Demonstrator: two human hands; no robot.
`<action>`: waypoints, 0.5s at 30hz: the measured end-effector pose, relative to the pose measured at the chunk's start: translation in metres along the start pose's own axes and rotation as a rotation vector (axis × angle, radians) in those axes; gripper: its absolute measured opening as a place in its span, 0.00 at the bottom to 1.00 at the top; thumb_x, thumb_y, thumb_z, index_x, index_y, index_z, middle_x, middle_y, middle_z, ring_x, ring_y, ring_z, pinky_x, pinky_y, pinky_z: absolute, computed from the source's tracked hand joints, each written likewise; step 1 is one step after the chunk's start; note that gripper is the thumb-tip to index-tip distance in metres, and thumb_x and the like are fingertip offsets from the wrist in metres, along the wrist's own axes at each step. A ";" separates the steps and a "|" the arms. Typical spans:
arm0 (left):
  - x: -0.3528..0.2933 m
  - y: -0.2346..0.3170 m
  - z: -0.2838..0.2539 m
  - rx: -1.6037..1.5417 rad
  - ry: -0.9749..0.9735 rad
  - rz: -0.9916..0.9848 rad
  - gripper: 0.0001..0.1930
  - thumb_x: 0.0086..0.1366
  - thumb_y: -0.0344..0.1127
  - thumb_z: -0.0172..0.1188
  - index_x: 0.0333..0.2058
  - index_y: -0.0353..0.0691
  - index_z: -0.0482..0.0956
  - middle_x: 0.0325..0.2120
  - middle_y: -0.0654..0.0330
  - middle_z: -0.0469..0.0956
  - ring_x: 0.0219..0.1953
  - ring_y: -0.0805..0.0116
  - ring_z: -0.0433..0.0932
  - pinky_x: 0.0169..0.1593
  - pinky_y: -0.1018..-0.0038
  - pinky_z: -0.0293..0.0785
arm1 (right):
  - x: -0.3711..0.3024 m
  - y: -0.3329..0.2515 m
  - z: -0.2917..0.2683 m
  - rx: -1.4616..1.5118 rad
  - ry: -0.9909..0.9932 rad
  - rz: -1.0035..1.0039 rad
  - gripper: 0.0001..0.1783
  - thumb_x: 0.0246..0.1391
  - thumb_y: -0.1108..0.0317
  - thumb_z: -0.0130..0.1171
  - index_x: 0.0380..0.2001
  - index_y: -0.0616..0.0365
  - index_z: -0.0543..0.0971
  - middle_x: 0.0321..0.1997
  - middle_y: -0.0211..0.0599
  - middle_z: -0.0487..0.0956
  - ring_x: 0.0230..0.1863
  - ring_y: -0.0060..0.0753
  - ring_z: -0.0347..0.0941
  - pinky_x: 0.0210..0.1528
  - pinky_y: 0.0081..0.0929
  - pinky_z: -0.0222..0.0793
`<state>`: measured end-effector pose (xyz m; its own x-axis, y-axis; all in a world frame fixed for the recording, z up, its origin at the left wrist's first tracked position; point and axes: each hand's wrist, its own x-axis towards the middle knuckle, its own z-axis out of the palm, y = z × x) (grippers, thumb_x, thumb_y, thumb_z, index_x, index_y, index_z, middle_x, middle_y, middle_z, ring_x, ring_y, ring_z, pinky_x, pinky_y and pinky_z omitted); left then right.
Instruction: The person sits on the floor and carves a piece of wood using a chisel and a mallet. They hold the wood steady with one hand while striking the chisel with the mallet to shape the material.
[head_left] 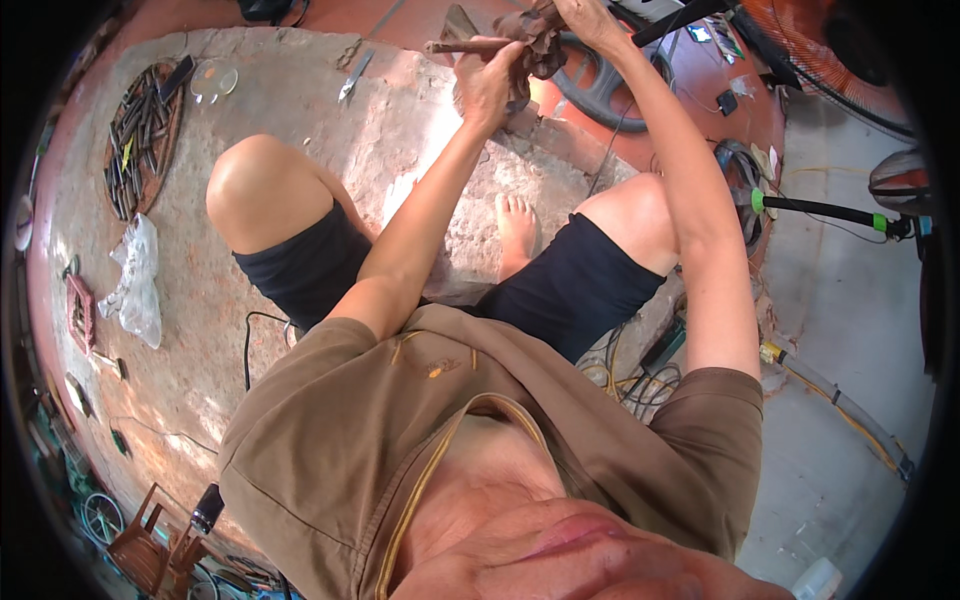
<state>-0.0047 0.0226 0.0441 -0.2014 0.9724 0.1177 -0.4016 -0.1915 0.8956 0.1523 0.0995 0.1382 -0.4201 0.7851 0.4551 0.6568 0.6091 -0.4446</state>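
My left hand (pixel 484 88) is closed round a slim dark rod (pixel 466 46), which points left and looks like a chisel or punch. Right beside it is a dark brown, knobbly piece (pixel 540 45) that resembles a carving, with an irregular outline. My right hand (pixel 590 18) rests at the top of that piece, cut by the frame's upper edge, and its fingers are mostly hidden. A stone slab (pixel 330 110) lies under the work, in front of my bent knees.
A round tray (pixel 168 140) of dark metal chisels stands far left, with a clear plastic bag (pixel 135 280) nearer. A thin blade (pixel 356 74) lies on the slab. On the right are a dark ring-shaped wheel (pixel 600 110), an orange fan (pixel 820 40), cables and a black hose (pixel 830 208).
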 end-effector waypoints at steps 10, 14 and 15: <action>-0.019 -0.016 -0.022 0.208 0.031 -0.161 0.11 0.56 0.34 0.66 0.30 0.29 0.84 0.25 0.57 0.83 0.28 0.72 0.78 0.33 0.73 0.73 | 0.000 0.004 0.005 -0.044 0.088 0.002 0.19 0.66 0.59 0.39 0.32 0.60 0.75 0.30 0.46 0.77 0.35 0.46 0.74 0.41 0.36 0.67; -0.006 -0.012 -0.012 -0.081 0.053 -0.138 0.13 0.54 0.35 0.69 0.31 0.29 0.83 0.25 0.57 0.83 0.28 0.74 0.78 0.35 0.76 0.74 | 0.005 -0.018 0.003 0.129 -0.061 0.304 0.19 0.66 0.59 0.39 0.31 0.60 0.75 0.29 0.44 0.77 0.33 0.40 0.73 0.39 0.33 0.67; -0.006 -0.015 -0.010 -0.088 0.049 -0.154 0.13 0.54 0.35 0.69 0.32 0.29 0.83 0.26 0.57 0.83 0.27 0.74 0.78 0.35 0.75 0.74 | 0.004 -0.017 0.002 0.124 -0.053 0.291 0.19 0.66 0.60 0.39 0.31 0.60 0.75 0.29 0.44 0.77 0.33 0.40 0.73 0.39 0.33 0.67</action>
<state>-0.0059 0.0180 0.0259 -0.1739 0.9839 -0.0404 -0.5076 -0.0544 0.8599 0.1380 0.0928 0.1462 -0.2601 0.9311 0.2559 0.6741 0.3648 -0.6422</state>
